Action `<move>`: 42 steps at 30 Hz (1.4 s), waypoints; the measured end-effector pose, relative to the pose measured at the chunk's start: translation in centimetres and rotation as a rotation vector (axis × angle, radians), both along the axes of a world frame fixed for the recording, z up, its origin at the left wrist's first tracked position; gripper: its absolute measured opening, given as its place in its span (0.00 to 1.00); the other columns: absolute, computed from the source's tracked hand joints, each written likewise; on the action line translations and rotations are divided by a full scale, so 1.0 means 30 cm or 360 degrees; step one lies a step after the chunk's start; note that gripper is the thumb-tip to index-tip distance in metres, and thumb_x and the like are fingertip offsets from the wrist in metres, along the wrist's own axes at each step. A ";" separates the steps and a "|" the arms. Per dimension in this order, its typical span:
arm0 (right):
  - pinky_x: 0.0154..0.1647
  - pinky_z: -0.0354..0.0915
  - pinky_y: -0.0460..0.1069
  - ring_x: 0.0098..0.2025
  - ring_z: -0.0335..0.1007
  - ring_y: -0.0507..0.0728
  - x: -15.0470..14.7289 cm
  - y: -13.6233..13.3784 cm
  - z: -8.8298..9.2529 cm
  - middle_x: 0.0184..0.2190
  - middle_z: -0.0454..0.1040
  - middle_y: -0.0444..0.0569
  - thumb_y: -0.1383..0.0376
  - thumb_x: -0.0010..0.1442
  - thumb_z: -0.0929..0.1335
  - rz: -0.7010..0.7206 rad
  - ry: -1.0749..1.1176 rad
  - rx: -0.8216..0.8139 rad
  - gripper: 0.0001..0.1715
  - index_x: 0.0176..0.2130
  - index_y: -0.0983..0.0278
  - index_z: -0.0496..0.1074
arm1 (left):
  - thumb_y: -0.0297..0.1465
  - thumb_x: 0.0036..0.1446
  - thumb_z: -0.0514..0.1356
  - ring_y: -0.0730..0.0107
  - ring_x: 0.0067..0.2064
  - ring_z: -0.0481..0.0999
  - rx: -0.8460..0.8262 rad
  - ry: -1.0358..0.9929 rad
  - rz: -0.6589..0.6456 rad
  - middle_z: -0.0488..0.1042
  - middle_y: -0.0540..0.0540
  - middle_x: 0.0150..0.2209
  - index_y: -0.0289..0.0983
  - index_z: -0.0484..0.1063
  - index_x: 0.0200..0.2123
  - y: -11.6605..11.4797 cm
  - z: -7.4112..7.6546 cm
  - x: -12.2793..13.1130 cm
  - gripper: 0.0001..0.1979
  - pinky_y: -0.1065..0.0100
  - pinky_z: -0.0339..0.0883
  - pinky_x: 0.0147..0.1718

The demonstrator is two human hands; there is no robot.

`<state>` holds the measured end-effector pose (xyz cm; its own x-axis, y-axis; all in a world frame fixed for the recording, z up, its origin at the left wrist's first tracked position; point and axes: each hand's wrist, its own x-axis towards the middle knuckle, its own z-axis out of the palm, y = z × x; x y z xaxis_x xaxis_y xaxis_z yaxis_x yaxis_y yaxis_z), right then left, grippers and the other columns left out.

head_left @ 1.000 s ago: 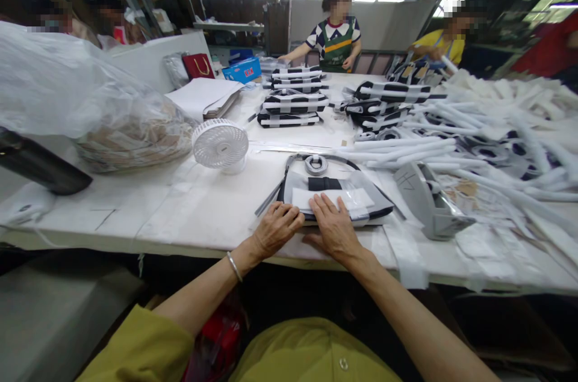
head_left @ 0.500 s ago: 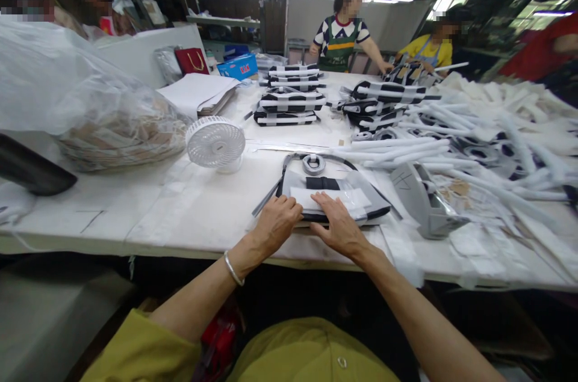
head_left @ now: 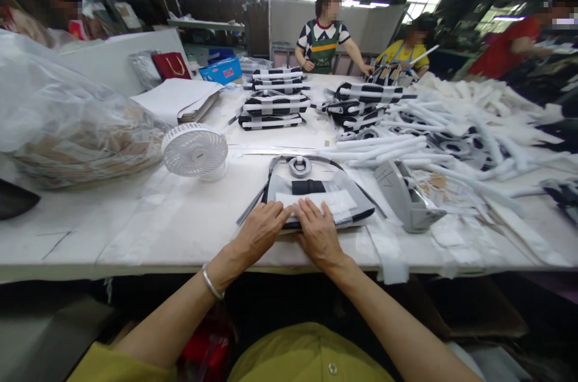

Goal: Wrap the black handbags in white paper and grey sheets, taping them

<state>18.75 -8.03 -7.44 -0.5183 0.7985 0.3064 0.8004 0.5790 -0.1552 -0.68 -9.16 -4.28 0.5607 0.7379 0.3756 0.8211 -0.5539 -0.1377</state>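
Observation:
A black handbag [head_left: 365, 213] lies flat in front of me, mostly covered by pale wrapping sheet. On its middle rests a folded white strip [head_left: 347, 204], below a black band [head_left: 309, 187]. The bag's handle arches away from me around a coiled, wrapped strap [head_left: 300, 166]. My left hand [head_left: 265, 227] is closed over the near left edge of the bag, its fingers bent and pressed together, thumb hidden. My right hand [head_left: 318, 234] lies beside it, fingers stretched out flat on the white strip near the same edge.
A grey tape dispenser [head_left: 406, 198] stands right of the bag, before a heap of white padded tubes [head_left: 397, 147]. Wrapped bags [head_left: 275, 105] are stacked behind. A white fan [head_left: 195, 152] and a plastic sack [head_left: 90, 135] stand left. Co-workers [head_left: 327, 39] are across the table.
My right hand has slid left, close to my left hand, with its fingers now nearer together. The whole view has shifted slightly; the bag stays flat on the table.

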 end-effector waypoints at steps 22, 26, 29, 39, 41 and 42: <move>0.69 0.45 0.67 0.69 0.54 0.67 0.013 -0.007 -0.007 0.65 0.62 0.60 0.56 0.60 0.71 0.0031 0.0141 0.0057 0.40 0.65 0.68 0.60 | 0.22 0.65 0.57 0.61 0.44 0.77 -0.0166 -0.0450 0.0062 0.76 0.43 0.42 0.35 0.71 0.40 -0.034 -0.019 -0.003 0.05 0.61 0.75 0.45; 0.69 0.46 0.66 0.68 0.55 0.67 0.012 -0.004 -0.009 0.65 0.63 0.61 0.54 0.60 0.71 0.0014 0.0183 0.0074 0.39 0.64 0.68 0.61 | 0.21 0.64 0.56 0.63 0.39 0.75 -0.0246 -0.0265 0.0137 0.74 0.45 0.38 0.36 0.70 0.36 -0.025 0.014 0.008 0.06 0.64 0.73 0.39; 0.69 0.46 0.66 0.68 0.54 0.67 0.010 -0.003 -0.012 0.64 0.64 0.60 0.55 0.60 0.71 -0.0007 0.0202 0.0110 0.38 0.63 0.68 0.63 | 0.19 0.62 0.56 0.60 0.36 0.72 -0.0137 -0.0033 0.0138 0.72 0.44 0.36 0.35 0.68 0.35 -0.031 0.022 0.019 0.06 0.62 0.70 0.34; 0.69 0.45 0.66 0.68 0.55 0.67 0.013 -0.004 -0.038 0.64 0.65 0.56 0.64 0.60 0.70 0.0014 0.0095 0.0199 0.34 0.63 0.67 0.63 | 0.23 0.68 0.47 0.62 0.40 0.73 0.0357 -0.0143 -0.0011 0.74 0.40 0.44 0.33 0.69 0.40 -0.062 -0.063 0.009 0.12 0.61 0.68 0.42; 0.69 0.44 0.66 0.67 0.56 0.66 0.010 -0.006 -0.043 0.64 0.65 0.56 0.65 0.61 0.69 -0.0004 0.0070 0.0218 0.32 0.63 0.66 0.64 | 0.24 0.69 0.46 0.61 0.45 0.73 0.0367 -0.0096 -0.0048 0.74 0.38 0.52 0.32 0.71 0.45 -0.084 -0.069 0.000 0.13 0.60 0.68 0.46; 0.69 0.44 0.66 0.67 0.56 0.66 0.008 -0.006 -0.045 0.64 0.66 0.55 0.65 0.61 0.69 -0.0012 0.0057 0.0229 0.32 0.63 0.65 0.64 | 0.23 0.69 0.46 0.60 0.49 0.73 0.0354 -0.0035 -0.0050 0.72 0.38 0.55 0.31 0.70 0.49 -0.098 -0.071 -0.001 0.15 0.60 0.67 0.49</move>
